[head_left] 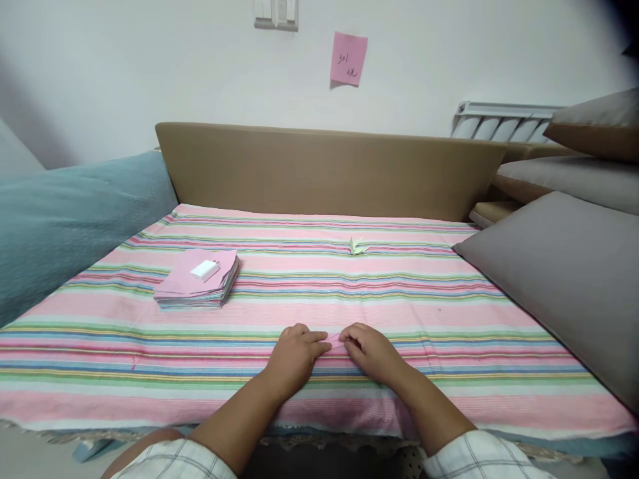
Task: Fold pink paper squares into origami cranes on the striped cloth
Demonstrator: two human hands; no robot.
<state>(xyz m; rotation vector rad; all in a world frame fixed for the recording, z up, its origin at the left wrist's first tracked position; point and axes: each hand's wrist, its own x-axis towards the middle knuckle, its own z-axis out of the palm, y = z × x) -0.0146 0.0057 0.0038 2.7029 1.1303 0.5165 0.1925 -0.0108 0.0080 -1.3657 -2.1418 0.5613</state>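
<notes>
A small folded piece of pink paper (336,342) lies low over the striped cloth, between my two hands. My left hand (298,352) has its fingertips closed on the paper's left end. At the other end, the thumb and bent fingers of my right hand (373,350) pinch the paper. Much of the paper is hidden under the fingers, so its exact folded shape cannot be made out. Farther back, a pale green folded paper piece (357,247) with pointed tips stands on the cloth.
A stack of paper sheets (180,276), pink on top, sits to the left with a white plug adapter (205,269) on it. Grey cushions (564,266) line the right side, a blue-green padded arm (84,213) the left. A brown backrest (324,169) rises behind.
</notes>
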